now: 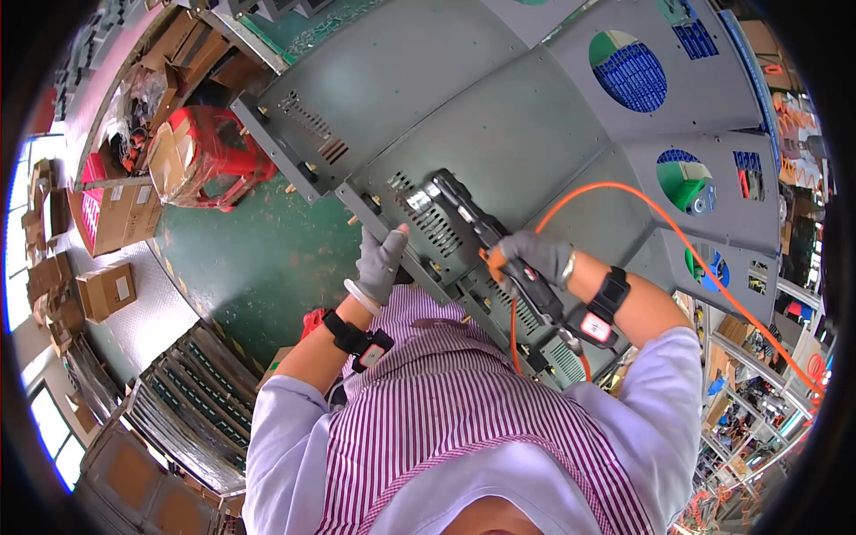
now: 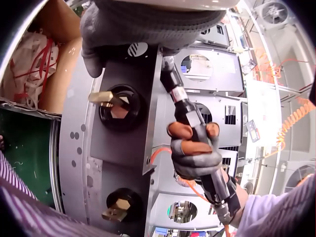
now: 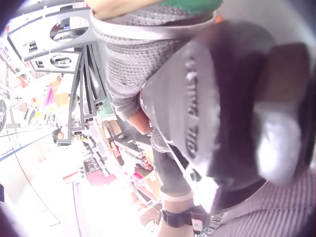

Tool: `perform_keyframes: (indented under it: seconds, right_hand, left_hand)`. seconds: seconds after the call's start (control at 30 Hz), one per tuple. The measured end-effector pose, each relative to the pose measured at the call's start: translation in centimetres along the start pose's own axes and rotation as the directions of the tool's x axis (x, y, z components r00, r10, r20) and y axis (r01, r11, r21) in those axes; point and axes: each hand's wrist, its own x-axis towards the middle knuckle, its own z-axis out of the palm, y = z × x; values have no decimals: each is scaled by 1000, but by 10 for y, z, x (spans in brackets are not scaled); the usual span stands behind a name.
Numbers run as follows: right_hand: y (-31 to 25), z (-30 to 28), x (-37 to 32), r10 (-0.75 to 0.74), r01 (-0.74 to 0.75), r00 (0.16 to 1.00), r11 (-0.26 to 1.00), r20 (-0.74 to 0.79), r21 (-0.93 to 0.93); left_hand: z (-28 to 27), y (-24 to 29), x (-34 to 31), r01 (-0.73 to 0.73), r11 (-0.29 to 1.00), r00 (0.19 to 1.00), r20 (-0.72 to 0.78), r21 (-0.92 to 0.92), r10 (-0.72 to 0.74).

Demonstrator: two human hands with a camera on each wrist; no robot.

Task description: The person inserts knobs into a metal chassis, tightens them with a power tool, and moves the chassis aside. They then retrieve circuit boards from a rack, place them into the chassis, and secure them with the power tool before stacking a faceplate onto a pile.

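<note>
Right grip (image 2: 197,157) holds black tool (image 2: 186,112); left grip (image 2: 145,30) by panel (image 2: 114,147).

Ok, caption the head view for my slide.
Gloved right hand grips a black tool over grey panels; left hand at their edge.

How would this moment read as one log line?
right hand: grips black tool | left hand: at edge of metal panel | orange hose: wide arc
</note>
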Motion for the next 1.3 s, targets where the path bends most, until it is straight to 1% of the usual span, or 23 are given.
perform_keyframes:
  seconds: [0.03,0.07,0.1,0.13,0.17,0.2,0.23,0.3,0.4,0.5,0.6,0.63,0.73,0.83,0.93,1.03,1.07,1.13,1.17,1.2,1.23,1.27,1.3]
  right_hand:
    - [-10,4,9,-21,21,998,1000,51,12]
    - [-18,8,18,-43,41,993,999,105,24]
    - [-22,14,27,-59,60,994,998,91,-4]
    - [-24,18,33,-42,44,996,999,78,-16]
    - [-27,22,38,-26,28,998,999,62,-28]
    - [-29,25,42,-7,9,999,999,44,-39]
    - [-30,21,45,42,-40,996,999,80,-38]
    - [-29,22,47,50,-50,996,999,77,-3]
    - [-26,24,47,42,-43,997,999,67,10]
    - [-24,20,49,92,-96,992,994,84,43]
    - [-22,20,51,45,-49,994,998,99,40]
    - [-25,21,47,77,-80,993,996,85,29]
    - [-21,20,49,66,-70,994,997,86,36]
    - [-19,18,51,53,-55,996,998,69,18]
    - [-19,18,49,11,-11,998,1000,69,-6]
    - [-24,16,46,57,-58,997,998,42,4]
    - [-29,15,43,60,-60,998,998,1,-14]
    - [-42,17,32,69,-73,995,996,-76,-49]
    - [-51,23,24,21,-26,995,998,-94,-58]
    - [-56,23,24,28,-30,996,999,-79,-25]
    - [-59,22,24,34,-33,997,999,-66,18]
    - [-62,21,26,38,-35,998,998,-54,59]
    - [-63,19,35,10,-8,999,998,-38,59]
  left_hand:
    - [0,3,5,126,990,992,-6,64,-126]
    - [0,-3,9,113,992,994,-13,64,-112]
    - [-1,-16,11,104,992,995,-21,67,-102]
    - [0,-18,11,97,993,995,-28,69,-95]
    - [2,-20,12,110,986,992,-71,126,-102]
    - [3,-22,11,113,984,991,-82,135,-102]
    - [5,-21,10,114,983,990,-94,141,-101]
    - [6,-16,9,120,978,989,-102,173,-103]
    - [7,-15,8,87,982,992,-107,167,-70]
    - [11,-14,7,38,998,993,-116,57,-31]
    - [12,-10,8,170,978,980,-127,122,-154]
    - [12,-10,8,217,966,971,-134,143,-199]
    - [13,-15,9,200,967,976,-123,160,-181]
    - [13,-18,10,121,985,988,-107,125,-108]
    - [16,-8,8,150,976,985,-110,157,-133]
    - [4,-11,14,151,968,978,114,198,-176]
    - [-1,-8,13,96,992,980,169,81,-109]
    - [-14,-2,8,5,987,968,250,-162,36]
    - [-36,-26,17,-315,945,918,281,87,280]
    - [-58,-41,23,-117,989,971,197,-89,133]
    - [-87,-63,31,78,959,988,149,-272,-38]
    - [-137,-165,89,-57,843,975,152,-534,162]
    - [-112,-24,63,-43,930,999,-44,-364,29]
